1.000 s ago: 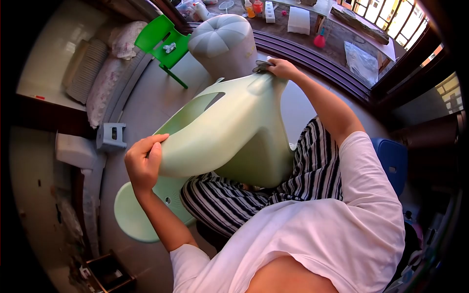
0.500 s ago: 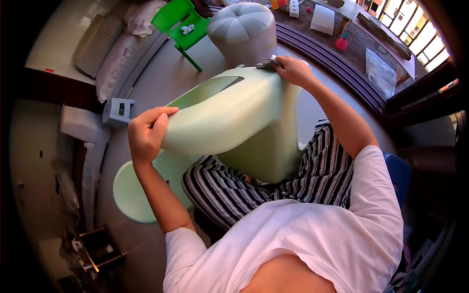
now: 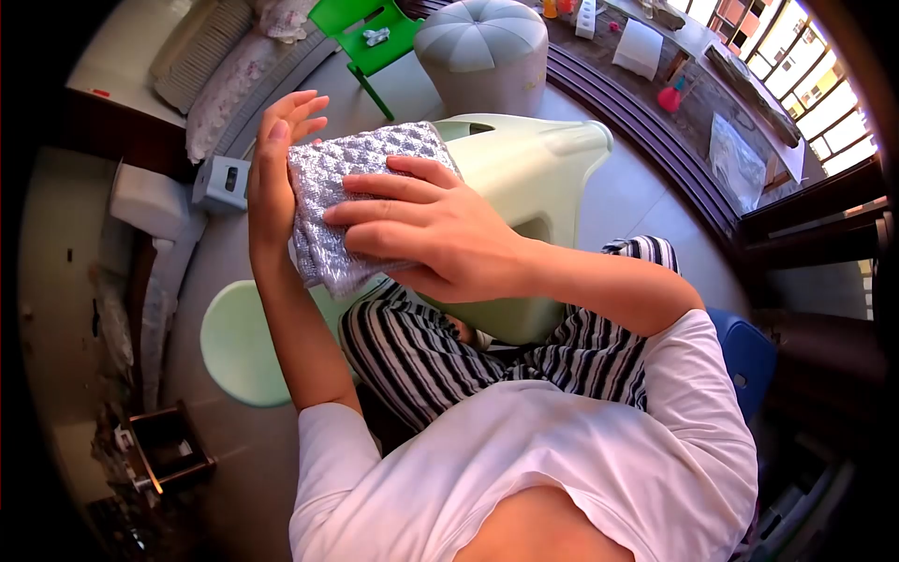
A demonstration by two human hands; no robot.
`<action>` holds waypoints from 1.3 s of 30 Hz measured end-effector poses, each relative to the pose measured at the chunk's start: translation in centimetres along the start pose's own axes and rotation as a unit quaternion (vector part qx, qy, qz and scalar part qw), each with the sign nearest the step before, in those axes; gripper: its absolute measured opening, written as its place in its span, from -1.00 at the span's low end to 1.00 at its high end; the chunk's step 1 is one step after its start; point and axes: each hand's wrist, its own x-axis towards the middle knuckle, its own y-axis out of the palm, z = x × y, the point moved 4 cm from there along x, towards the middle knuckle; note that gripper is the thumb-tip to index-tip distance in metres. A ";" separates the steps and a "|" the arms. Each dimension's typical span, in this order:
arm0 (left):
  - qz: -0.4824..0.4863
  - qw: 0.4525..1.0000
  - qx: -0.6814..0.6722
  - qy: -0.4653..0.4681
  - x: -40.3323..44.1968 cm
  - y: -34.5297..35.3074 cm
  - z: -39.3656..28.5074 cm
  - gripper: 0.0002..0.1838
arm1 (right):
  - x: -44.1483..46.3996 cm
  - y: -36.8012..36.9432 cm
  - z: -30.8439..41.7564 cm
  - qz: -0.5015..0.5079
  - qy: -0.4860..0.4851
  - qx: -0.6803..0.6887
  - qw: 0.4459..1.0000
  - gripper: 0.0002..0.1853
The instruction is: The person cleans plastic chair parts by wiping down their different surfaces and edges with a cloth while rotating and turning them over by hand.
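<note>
A folded silver cloth (image 3: 318, 178) with a quilted, shiny texture lies in front of the left end of a large pale green moulded plastic piece (image 3: 510, 173). My right hand (image 3: 435, 229) holds this cloth, its fingers spread across the front and the thumb side at the lower edge. Just beside the cloth's left edge is my left hand (image 3: 276, 173), upright with fingers stretched out and apart; whether it touches the cloth or plastic behind is unclear. The plastic piece rests over my lap, its left end hidden by the cloth and hands.
A round pale green plastic part (image 3: 245, 347) lies on the floor at the left. Ahead stand a green chair (image 3: 384, 47) and a grey padded stool (image 3: 482, 56). A small grey step stool (image 3: 222, 184) is at the left, and a blue object (image 3: 744, 365) at the right.
My right hand has moved left and nearer with the cloth, from the plastic piece's far right top to its left end. The left hand's fingers have come off the plastic rim and stretched out.
</note>
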 end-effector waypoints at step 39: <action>0.139 0.989 0.030 -0.050 1.1 1.5 0.2 -0.38 | 1.4 0.7 0.1 -0.033 0.021 -0.215 0.976 -0.38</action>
